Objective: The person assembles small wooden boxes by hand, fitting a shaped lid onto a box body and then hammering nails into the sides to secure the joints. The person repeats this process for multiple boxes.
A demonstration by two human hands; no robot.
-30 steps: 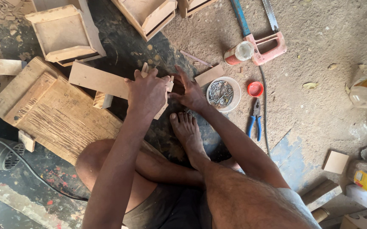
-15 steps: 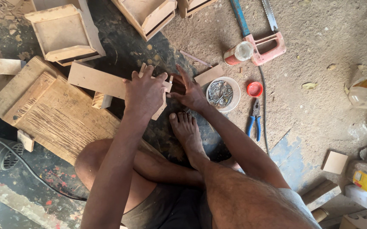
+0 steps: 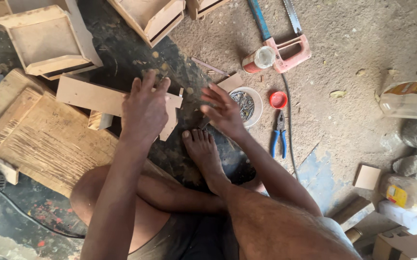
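Head | left hand [image 3: 144,110] spread, hiding wooden strip [image 3: 90,96] | right hand [image 3: 224,111] spread, dark tool beneath unclear

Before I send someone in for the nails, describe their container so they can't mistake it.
Start from the red-handled saw on the sandy floor. Just below it, by the right hand, sits a shallow round white tub of grey nails. It is the only open white dish; the red lid lies beside it.

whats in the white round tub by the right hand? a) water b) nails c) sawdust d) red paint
b: the white tub beside the right hand holds a heap of thin grey metal nails, with its red lid lying off on the floor next to it.
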